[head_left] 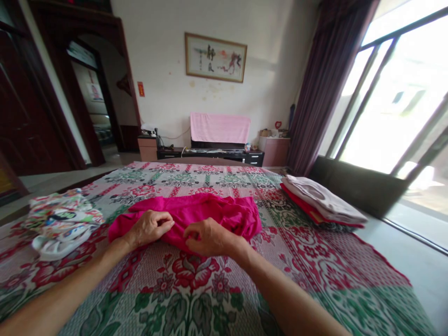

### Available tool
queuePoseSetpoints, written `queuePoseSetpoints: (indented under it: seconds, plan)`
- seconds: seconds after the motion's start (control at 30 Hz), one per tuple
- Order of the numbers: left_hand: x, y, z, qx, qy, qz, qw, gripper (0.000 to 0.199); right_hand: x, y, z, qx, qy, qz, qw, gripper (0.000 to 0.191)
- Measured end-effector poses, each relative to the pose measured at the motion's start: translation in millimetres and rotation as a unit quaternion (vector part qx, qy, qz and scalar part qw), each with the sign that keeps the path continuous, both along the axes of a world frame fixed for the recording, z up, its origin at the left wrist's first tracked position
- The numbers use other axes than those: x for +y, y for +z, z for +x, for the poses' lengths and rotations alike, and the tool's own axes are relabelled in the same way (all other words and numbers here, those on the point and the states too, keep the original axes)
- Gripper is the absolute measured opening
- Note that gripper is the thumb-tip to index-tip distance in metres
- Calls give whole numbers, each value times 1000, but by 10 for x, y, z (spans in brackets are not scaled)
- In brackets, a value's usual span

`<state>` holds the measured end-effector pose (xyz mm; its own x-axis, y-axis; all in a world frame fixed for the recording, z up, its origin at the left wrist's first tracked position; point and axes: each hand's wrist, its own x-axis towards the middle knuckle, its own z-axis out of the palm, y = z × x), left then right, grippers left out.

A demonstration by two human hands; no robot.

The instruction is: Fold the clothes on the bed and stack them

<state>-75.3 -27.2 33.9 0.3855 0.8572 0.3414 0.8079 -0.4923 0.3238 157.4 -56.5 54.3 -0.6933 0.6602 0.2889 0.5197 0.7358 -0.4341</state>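
Daylight came through the window (399, 102) at the upper right of the frame, beside a dark purple curtain (317, 88). On the pale wall at the top centre hung a framed picture (216, 58), and below it I saw a light pink towel (220, 127) draped above a black cabinet (257, 158). Dark red woodwork surrounded a doorway at the upper left.

Across the lower half spread a flowered cover (194, 273) in red, green and white. Bright pink cloth (199, 210) lay on it, loosely bunched, in the middle of the frame. The person's left hand (150, 227) rested on its near left part, fingers curled and thumb close to the forefinger. Their right hand (209, 237) was over its near edge, right of centre, fingers bent inward. From where I stood, I could not tell whether either grip was closed on the fabric.

At the left edge sat a crumpled, multicoloured garment (66, 214) with a white part towards the viewer. Folded clothes (320, 199) were stacked at the right, pale on top, red beneath.
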Motion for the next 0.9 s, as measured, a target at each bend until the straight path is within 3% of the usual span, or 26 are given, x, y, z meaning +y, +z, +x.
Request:
queuePoseSetpoints:
  seconds: [0.07,0.1,0.17,0.23,0.3,0.4,0.5,0.57,0.63,0.73,0.8,0.9]
  plan:
    - [-10,4,19,9,12,-9,1000,30,69,162,109,19,4,-40,999,27]
    - [-17,0,34,14,14,-13,1000,30,122,231,193,36,-35,-31,998,28]
    - [-29,-13,65,26,12,-19,999,29,252,324,414,41,-184,18,982,29]
    - [-36,-16,90,35,11,-22,999,29,392,347,685,7,-351,49,935,29]
    - [-42,25,94,41,3,-36,998,29,513,303,959,-54,-457,30,887,30]
    - [-74,206,46,40,-42,-135,989,24,646,160,1272,-134,-486,-54,862,37]
    - [-118,437,-50,8,-97,-310,946,32,744,1,1417,-147,-482,-89,859,44]
    - [-103,503,-117,-47,-99,-361,926,41,801,-79,1441,-146,-471,-87,866,38]
    - [-26,450,-180,-83,-42,-310,946,47,846,-131,1434,-150,-457,-81,873,27]
    - [163,211,-293,-21,101,-100,990,46,889,-166,1424,-133,-457,-73,876,24]
    - [280,40,-392,46,124,-1,991,44,919,-173,1452,-79,-484,-57,870,26]
    - [384,-127,-541,80,126,33,988,43,1003,-171,1574,39,-549,-21,835,31]
